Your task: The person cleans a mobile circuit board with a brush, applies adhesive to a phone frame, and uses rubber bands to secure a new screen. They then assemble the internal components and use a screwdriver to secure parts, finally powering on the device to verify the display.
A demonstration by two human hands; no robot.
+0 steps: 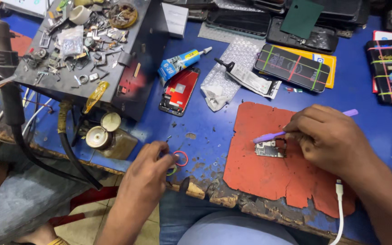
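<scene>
A small circuit board (269,149) lies on a red mat (268,177) near the front of the blue tabletop (214,122). The right hand (327,138) has its grip closed on a purple tool (273,134), whose tip is just above the board. The left hand (148,174) pinches a red rubber band (182,158) at the tabletop's worn edge. Farther back lie a red phone screen (180,90) and a blue glue tube (180,63).

Glue tube (181,63), red phone screen (179,91), banded phones (293,66).
</scene>
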